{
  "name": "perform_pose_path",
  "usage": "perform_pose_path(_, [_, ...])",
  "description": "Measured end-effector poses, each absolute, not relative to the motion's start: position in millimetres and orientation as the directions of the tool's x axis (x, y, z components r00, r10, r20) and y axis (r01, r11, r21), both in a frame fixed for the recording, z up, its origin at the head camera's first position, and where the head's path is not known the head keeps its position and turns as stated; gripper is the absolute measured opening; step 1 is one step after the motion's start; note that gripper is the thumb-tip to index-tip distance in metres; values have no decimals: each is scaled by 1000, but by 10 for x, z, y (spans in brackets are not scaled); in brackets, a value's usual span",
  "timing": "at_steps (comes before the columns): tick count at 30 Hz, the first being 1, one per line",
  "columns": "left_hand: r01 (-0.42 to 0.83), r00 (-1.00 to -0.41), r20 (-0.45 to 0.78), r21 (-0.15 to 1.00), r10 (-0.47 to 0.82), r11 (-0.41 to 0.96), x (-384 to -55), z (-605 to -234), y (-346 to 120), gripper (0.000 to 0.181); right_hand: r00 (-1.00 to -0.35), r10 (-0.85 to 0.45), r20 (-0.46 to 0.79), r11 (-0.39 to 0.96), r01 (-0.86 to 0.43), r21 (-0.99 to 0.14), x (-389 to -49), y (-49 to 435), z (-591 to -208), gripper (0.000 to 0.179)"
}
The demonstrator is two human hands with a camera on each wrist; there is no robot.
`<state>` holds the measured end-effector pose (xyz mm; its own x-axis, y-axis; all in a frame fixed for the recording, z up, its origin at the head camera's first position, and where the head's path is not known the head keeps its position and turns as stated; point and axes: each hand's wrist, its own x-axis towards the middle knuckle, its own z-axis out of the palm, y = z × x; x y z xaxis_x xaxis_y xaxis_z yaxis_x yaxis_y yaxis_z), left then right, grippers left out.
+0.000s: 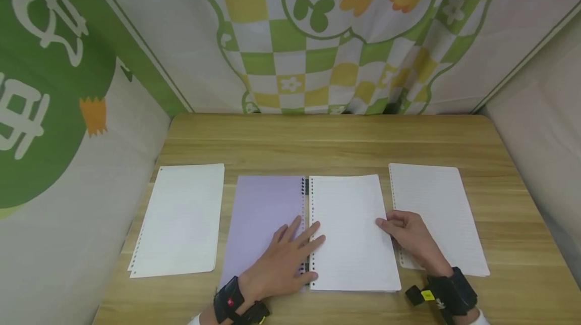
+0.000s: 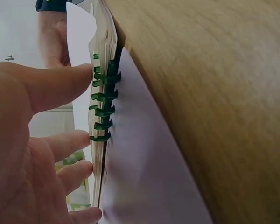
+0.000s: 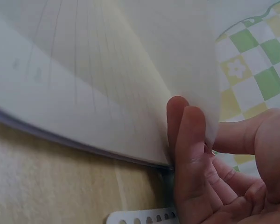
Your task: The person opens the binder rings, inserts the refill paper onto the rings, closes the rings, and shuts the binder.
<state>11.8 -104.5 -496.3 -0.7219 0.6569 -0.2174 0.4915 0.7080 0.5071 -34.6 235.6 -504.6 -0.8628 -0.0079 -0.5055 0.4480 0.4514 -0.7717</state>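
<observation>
An open loose-leaf notebook lies in front of me, its purple cover (image 1: 263,209) on the left and a stack of lined white pages (image 1: 347,244) on the right. Dark green binder rings (image 2: 104,97) show at the spine in the left wrist view. My left hand (image 1: 282,259) lies across the spine, fingers spread, with fingertips on the punched margin of the pages. At the right edge of the stack, my right hand (image 1: 410,234) pinches a page between thumb and fingers. In the right wrist view this page (image 3: 177,42) is lifted from the sheets beneath.
Loose punched sheets (image 1: 179,219) lie left of the notebook. To its right, more lined sheets (image 1: 436,209) sit partly under my right hand. The wooden table (image 1: 290,143) ends at a patterned curtain (image 1: 299,77). Both wrists wear black straps.
</observation>
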Motion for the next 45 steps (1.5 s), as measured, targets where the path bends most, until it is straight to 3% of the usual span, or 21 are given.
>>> perform_pose_path(5, [484, -720, -227, 513, 655, 709, 120, -4969, -1029, 74, -872, -1, -490, 500, 424, -755, -343, 2396, -5014, 50])
perform_pose_path(14, [487, -708, -243, 512, 663, 708, 134, -4963, -1073, 74, -884, -46, -464, 502, 382, -776, -337, 2421, -5032, 40])
perform_pose_path(23, [499, -691, -246, 519, 680, 694, 140, -5000, -1086, 62, -881, -23, -472, 538, 387, -749, -335, 2442, -5025, 38])
perform_pose_path(45, [520, -709, -217, 483, 671, 705, 97, -4942, -1020, 61, -895, -96, -437, 517, 330, -790, -355, 2528, -4940, 29])
